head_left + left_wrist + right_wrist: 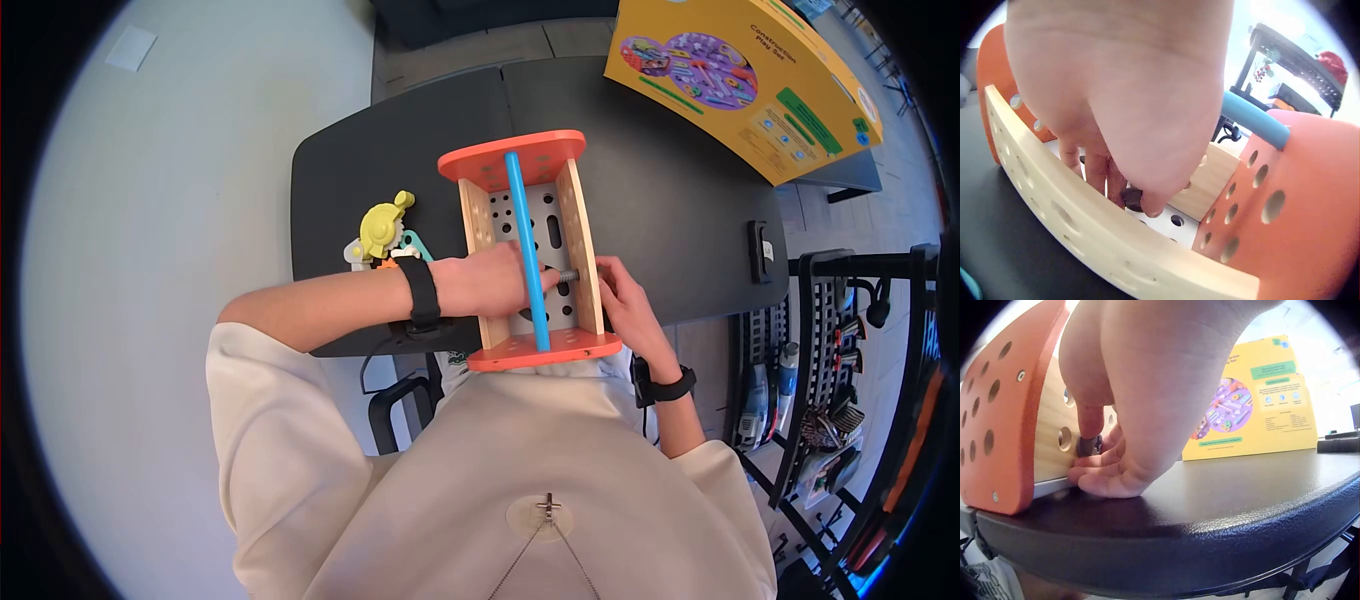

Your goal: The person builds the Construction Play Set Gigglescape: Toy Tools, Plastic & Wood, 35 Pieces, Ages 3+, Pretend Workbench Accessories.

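A toy toolbox with orange ends, pale wooden sides and a perforated grey floor (510, 205) stands before me, a blue rod (519, 205) running along its top. My left hand (485, 282) reaches into it beneath the rod. Its thumb and fingers pinch the dark end of a grey threaded toy bolt (568, 276), whose shaft points at the right wooden side (576, 215). Outside that side, my right hand (630, 308) pinches a small dark grey piece (1088, 445) between thumb and fingers, close against the wood beside a round hole. The fingers partly hide both pieces.
Left of the toolbox lie a yellow-green toy piece (381, 228) and several other coloured parts. A large yellow box (740, 90) stands at the back right. Near the table's right edge is a black object (760, 252). A rack (800, 380) with tools stands beyond.
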`<state>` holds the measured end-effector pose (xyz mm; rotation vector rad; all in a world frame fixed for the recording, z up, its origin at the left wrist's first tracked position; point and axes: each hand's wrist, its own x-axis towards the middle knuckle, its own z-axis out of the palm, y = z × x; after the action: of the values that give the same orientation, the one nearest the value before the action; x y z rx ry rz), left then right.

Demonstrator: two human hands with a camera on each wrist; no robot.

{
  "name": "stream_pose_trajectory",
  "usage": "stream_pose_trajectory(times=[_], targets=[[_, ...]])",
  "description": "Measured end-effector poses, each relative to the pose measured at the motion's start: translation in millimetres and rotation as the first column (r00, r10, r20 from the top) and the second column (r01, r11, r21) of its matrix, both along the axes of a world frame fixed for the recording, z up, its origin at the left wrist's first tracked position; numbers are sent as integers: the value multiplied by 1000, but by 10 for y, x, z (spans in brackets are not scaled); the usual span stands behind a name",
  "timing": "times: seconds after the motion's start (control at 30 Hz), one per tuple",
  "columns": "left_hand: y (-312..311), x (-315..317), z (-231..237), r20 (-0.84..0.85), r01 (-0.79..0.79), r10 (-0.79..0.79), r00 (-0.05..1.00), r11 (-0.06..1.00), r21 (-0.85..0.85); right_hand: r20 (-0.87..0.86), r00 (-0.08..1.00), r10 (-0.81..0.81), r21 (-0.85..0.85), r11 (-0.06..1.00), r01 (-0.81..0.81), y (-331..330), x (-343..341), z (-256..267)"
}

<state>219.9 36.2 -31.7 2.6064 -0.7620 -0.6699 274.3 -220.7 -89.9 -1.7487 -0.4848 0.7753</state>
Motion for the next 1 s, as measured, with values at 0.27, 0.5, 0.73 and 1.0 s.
stream_pose_trajectory(times=[0.27,0.5,0.73,1.0], targets=[[3,96,129,-143,-199,180,973,972,-127,28,1000,-11,9,1000,11,27,1,-2],[-58,145,220,-321,-370,305,897,914,-166,24,1000,-2,10,1000,2,10,10,-8],[-31,121,51,-157,-314,300,941,947,-68,48,999,-4,4,1000,4,0,6,3],[-22,111,-31,-66,-276,269,961,951,-139,30,1000,-5,-22,1000,6,4,10,48]])
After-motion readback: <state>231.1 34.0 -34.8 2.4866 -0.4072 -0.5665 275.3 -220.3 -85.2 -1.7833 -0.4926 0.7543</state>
